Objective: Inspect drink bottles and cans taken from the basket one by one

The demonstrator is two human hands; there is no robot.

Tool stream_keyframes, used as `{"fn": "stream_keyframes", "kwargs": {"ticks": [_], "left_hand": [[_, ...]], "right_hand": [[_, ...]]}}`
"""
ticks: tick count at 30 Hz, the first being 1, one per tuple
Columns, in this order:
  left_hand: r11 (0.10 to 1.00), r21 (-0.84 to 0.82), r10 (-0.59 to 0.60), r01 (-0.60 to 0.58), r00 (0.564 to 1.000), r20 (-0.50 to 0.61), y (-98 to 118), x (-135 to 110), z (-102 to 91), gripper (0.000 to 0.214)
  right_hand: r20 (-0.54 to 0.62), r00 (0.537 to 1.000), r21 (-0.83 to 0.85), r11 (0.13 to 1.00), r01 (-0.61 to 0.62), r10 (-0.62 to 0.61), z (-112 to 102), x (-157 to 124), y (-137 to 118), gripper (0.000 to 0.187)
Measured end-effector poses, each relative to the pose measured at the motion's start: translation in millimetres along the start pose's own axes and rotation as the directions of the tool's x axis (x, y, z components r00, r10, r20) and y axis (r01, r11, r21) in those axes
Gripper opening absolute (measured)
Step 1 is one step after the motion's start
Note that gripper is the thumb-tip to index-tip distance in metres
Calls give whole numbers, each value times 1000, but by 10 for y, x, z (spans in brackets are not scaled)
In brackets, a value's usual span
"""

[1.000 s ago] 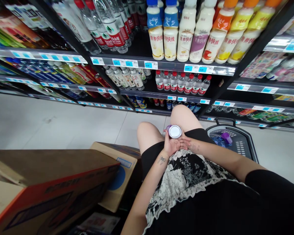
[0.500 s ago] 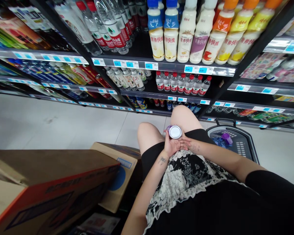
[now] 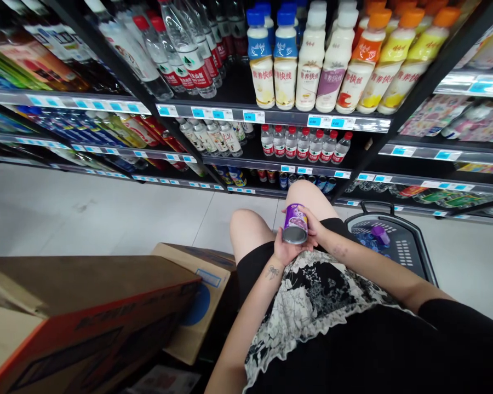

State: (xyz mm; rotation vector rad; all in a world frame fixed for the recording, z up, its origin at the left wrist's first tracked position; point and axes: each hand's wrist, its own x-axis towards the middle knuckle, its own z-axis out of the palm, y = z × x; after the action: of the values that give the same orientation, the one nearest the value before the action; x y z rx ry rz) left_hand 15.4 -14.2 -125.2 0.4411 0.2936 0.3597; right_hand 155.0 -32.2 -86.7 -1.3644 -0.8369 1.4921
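Note:
Between both hands, above my lap, is a purple can (image 3: 296,220) with a picture on its label. It is tilted so its bare metal end (image 3: 295,235) faces me. My left hand (image 3: 286,249) cups the can from below and its left side, fingers curled against it. Around the can's right side wraps my right hand (image 3: 313,225), its thumb or a finger near the top. Part of the fingers on both hands is hidden behind the can. A black and white floral apron with a ruffled edge (image 3: 312,290) covers my lap.
Ahead are shelves with milk drink bottles (image 3: 309,65), small red-capped water bottles (image 3: 303,143) and cans low down. A dark basket (image 3: 414,257) holding a purple item (image 3: 380,235) stands on the floor at right. Large cardboard boxes (image 3: 86,284) crowd the left side.
The can has been turned: its pale lid faced up before, and now its purple label and metal end show. My right hand has shifted up onto the can's side.

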Motion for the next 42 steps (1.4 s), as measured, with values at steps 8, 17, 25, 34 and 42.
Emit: {"fn": "stream_keyframes", "kwargs": {"ticks": [8,17,25,34,42], "left_hand": [[994,-28,104,-108,987,-121,-77,36,27,66],[981,-102,137,-163,964,-227,-102,81,8,56],[961,224,232,-164,918,-321,-201,209,-412,72],[947,318,118,-52,974,-192,-77,229,-192,80],[857,515,302,26,784,-542,335,-92,-177,77]], "right_hand": [[33,939,-675,685,273,-342,-219,-65,-587,58],[-138,973,-709,704,32,-183,-275,-123,-570,90],[-181,900,-761,636,128,-397,-144,-419,-448,81],[-378,814,-434,861,266,-442,-738,-596,-187,83],[-778,228,-474,785,400,-586,-2139,-887,-928,84]]}}
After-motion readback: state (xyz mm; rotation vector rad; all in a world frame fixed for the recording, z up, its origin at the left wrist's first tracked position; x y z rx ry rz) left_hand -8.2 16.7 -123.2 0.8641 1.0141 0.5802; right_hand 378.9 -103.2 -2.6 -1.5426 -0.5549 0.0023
